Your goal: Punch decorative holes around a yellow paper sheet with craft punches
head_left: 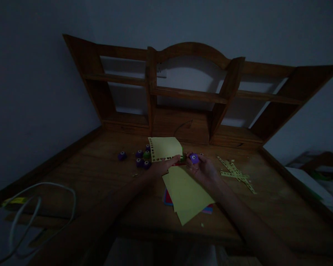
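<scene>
Left hand [168, 164] gripped a punched yellow sheet [165, 146]; right hand [206, 170] gripped a purple punch [194, 158]

In the head view, your left hand pinched the sheet at its near right corner, thumb along the edge. Cut-out shapes, hearts among them, ran down its left side and along its near edge. Your right fingers were closed around the purple punch just right of the sheet, its pale round spot facing you. A cluster of purple and green punches [139, 162] sat left of the sheet on the wooden desk [100, 173]. Plain yellow sheets [190, 194] lay between your forearms, over colored sheets [168, 198]. Perforated yellow strips [234, 171] lay crossed to the right.
</scene>
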{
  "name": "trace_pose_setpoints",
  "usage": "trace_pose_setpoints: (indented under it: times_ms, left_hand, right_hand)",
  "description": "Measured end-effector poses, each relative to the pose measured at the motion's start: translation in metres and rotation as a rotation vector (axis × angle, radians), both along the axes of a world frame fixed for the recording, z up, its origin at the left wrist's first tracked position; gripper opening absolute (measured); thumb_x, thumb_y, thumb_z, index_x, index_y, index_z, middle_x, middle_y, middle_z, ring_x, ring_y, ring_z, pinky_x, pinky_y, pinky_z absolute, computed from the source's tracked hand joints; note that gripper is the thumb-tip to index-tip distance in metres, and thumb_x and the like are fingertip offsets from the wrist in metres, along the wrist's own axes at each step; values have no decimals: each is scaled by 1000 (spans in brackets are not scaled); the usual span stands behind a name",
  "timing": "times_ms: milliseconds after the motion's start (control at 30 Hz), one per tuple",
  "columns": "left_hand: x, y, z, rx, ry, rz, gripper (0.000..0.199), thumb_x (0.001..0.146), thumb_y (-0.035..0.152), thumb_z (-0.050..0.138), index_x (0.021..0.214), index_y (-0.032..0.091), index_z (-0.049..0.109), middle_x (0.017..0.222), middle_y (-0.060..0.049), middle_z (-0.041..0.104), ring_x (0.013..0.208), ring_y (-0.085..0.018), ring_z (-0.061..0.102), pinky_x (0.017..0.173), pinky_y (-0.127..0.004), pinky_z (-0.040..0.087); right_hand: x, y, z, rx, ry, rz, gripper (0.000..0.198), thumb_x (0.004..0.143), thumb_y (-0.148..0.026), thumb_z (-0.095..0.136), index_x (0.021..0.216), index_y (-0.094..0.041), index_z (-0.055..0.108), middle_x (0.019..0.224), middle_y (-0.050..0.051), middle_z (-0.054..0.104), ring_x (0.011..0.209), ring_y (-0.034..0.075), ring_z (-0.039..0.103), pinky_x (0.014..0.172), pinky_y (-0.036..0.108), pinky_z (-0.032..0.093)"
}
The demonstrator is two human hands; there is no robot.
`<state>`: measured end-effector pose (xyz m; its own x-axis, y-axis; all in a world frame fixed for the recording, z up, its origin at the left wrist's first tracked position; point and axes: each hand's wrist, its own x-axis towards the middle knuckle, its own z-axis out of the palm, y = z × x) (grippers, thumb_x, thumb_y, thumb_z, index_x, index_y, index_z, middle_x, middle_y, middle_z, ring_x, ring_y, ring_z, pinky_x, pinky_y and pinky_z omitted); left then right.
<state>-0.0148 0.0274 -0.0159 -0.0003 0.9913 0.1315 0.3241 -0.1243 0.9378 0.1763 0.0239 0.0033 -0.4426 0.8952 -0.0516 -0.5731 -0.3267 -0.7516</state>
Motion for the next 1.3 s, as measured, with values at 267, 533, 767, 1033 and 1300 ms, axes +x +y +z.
trace_pose_setpoints:
  times_ms: [267, 533, 767, 1033, 1300]
  left_hand:
    - [1, -11, 15, 1, 6, -68, 36, 78, 54, 58, 86, 21, 69, 100, -8, 70, 100, -25, 63, 97, -36, 42]
    - [4, -16, 29, 533, 175, -133, 21, 75, 40, 68, 79, 20, 63, 82, -3, 65, 79, -18, 61, 78, -29, 48]
    - [6, -19, 31, 815, 308, -118, 9, 87, 25, 56, 95, 21, 60, 98, -5, 67, 98, -17, 61, 90, -32, 46]
    - [7, -14, 27, 1085, 417, -129, 14, 87, 15, 56, 100, 19, 56, 95, -3, 68, 90, -16, 63, 85, -32, 48]
    - [6, -14, 27, 1032, 436, -152, 11, 88, 14, 53, 97, 18, 55, 95, -4, 67, 91, -17, 62, 83, -33, 48]
  right_hand:
    - [-3, -6, 5, 65, -26, 25, 19, 85, -31, 49, 85, -18, 63, 63, -1, 54, 45, 10, 37, 49, 23, 40]
    - [-10, -7, 4, 116, -28, -55, 17, 85, -34, 55, 88, -20, 65, 75, 1, 60, 53, 11, 49, 46, 22, 38]
    - [-15, -7, 0, 107, 67, -73, 11, 85, -25, 58, 90, -19, 66, 89, 2, 64, 76, 13, 59, 64, 23, 49]
    - [-18, -8, -4, 118, 156, -40, 12, 88, -20, 56, 93, -16, 65, 90, 4, 65, 78, 11, 60, 69, 21, 51]
    - [-17, -9, -2, 121, 98, -69, 11, 86, -24, 59, 93, -18, 65, 92, 3, 66, 80, 12, 62, 72, 23, 52]
